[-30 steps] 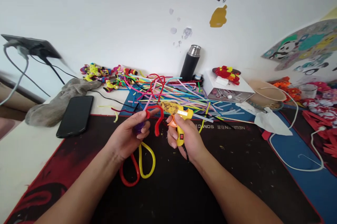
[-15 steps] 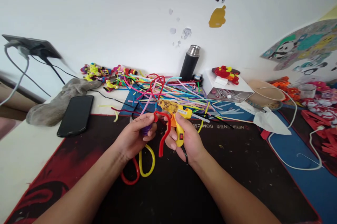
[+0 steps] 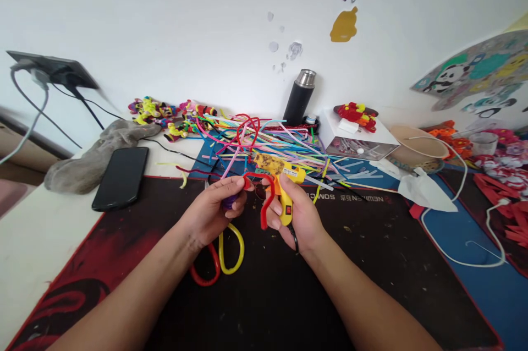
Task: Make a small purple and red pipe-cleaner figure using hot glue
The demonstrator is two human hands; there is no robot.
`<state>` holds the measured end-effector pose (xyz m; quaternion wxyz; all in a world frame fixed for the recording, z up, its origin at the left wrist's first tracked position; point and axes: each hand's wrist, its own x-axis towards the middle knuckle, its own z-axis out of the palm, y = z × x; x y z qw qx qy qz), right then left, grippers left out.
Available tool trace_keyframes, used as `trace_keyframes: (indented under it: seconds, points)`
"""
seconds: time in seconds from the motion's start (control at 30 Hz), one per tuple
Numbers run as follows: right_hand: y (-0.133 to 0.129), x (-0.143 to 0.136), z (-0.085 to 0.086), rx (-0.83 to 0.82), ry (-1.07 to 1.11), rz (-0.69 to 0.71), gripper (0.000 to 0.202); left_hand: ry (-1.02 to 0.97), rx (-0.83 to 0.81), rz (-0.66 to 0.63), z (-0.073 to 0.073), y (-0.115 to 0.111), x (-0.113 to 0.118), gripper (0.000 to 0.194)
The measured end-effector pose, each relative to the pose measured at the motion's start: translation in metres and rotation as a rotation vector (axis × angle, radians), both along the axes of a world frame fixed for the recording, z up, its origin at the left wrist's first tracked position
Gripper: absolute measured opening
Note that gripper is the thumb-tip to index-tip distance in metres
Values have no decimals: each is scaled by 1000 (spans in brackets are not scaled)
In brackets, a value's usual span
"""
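My left hand (image 3: 216,205) is closed, pinching one end of a red pipe cleaner (image 3: 268,205) between thumb and finger. A purple piece (image 3: 230,202) shows in the same hand, mostly hidden by the fingers. The pipe cleaner arches across toward my right hand (image 3: 295,213), its free end hanging down in front of those fingers. My right hand is wrapped round the handle of a yellow hot glue gun (image 3: 285,197), its stained front end pointing left and a clear glue stick (image 3: 319,182) sticking out behind. Below my left hand lie scissors (image 3: 231,249) with one red and one yellow handle loop.
Many coloured pipe cleaners (image 3: 268,142) lie piled behind my hands. A black flask (image 3: 299,100) and a white drawer box (image 3: 358,139) stand by the wall. A phone (image 3: 121,177) lies left; a white cable (image 3: 457,260) curls at right on the table.
The glue gun and my right hand have moved slightly right relative to my left hand. The pipe cleaner's hanging end has swung right and up a little. The camera view has shifted slightly.
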<state>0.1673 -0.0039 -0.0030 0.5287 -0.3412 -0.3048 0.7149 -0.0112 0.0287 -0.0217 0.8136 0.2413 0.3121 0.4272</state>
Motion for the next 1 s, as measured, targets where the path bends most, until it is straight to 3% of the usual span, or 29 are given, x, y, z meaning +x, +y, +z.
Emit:
trace_keyframes:
  seconds: [0.17,0.3,0.67,0.8,1.0]
  points:
    - [3,7,1,30,-23,-42,46,-15,-11,100,3,4,-9,15]
    - [6,12,-5,44,-189,-100,46,-38,-21,169,9,6,-17,10]
    - [8,19,-18,171,-978,-128,25,-95,-47,326,22,8,-24,18]
    - [3,16,-20,346,-1317,-163,21,-117,-54,320,24,8,-24,20]
    - [-2,19,-18,424,-1578,-49,20,-155,-62,293,24,5,-23,18]
